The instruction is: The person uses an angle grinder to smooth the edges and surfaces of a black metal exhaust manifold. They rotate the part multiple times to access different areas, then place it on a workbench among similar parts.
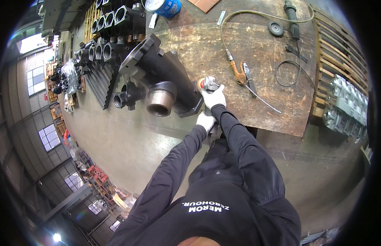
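Both my gloved hands hold an angle grinder (210, 83). My right hand (215, 97) is closed around it just behind the head. My left hand (206, 121) grips the rear of the body, closer to me. The reddish disc (201, 85) is at the side of a large black flanged pipe casting (168, 67); whether it touches the surface I cannot tell. This casting lies tilted across the left part of the worn wooden table (190, 41). Its short side branch, with a bare metal collar (161, 99), points toward me.
An air blow gun (239, 76) with a yellowish hose lies right of my hands. Beyond it are a green power tool (291, 16), a round wheel (275, 28) and a cable. A blue can (163, 7) stands at the back. Silver castings (347, 104) sit rightward; black castings (106, 51) crowd the left.
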Tool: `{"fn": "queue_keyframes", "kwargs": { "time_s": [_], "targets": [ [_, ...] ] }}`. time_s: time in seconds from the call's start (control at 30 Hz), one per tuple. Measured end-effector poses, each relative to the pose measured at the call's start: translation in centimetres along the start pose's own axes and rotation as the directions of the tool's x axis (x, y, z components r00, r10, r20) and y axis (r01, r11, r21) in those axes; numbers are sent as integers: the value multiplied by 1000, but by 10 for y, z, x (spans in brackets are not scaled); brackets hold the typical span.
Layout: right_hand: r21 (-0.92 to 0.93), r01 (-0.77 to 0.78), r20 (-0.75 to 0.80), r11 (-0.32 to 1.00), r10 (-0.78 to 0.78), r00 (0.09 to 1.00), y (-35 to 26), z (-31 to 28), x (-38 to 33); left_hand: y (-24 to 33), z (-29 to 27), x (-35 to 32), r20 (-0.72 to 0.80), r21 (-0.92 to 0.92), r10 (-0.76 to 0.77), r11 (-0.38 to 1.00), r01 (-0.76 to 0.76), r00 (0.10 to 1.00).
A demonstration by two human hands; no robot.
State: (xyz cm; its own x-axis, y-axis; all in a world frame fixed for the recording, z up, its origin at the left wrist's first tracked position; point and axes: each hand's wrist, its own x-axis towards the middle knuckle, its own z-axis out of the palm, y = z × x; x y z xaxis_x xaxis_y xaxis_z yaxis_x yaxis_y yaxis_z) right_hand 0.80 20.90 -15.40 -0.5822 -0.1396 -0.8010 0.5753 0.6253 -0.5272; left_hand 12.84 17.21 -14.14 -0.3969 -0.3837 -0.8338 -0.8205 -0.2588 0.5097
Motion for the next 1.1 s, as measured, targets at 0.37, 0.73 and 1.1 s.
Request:
{"fn": "queue_keyframes", "kwargs": {
  "time_s": [0.37, 0.73, 1.1],
  "targets": [
    [-13, 5, -33, 1000, -6, 999, 2, 3, -4, 16, 1, -18, 11, -21, -9, 1000, 9, 1000],
    [16, 0, -58, 1000, 1, 998, 8, 3, -23, -4, -6, -23, 41, 172, 27, 985, -33, 999],
    [-10, -22, -45, 1000, 21, 999, 5, 5, -12, -2, -6, -9, -9, 102, -50, 993, 51, 999]
  ]
}}
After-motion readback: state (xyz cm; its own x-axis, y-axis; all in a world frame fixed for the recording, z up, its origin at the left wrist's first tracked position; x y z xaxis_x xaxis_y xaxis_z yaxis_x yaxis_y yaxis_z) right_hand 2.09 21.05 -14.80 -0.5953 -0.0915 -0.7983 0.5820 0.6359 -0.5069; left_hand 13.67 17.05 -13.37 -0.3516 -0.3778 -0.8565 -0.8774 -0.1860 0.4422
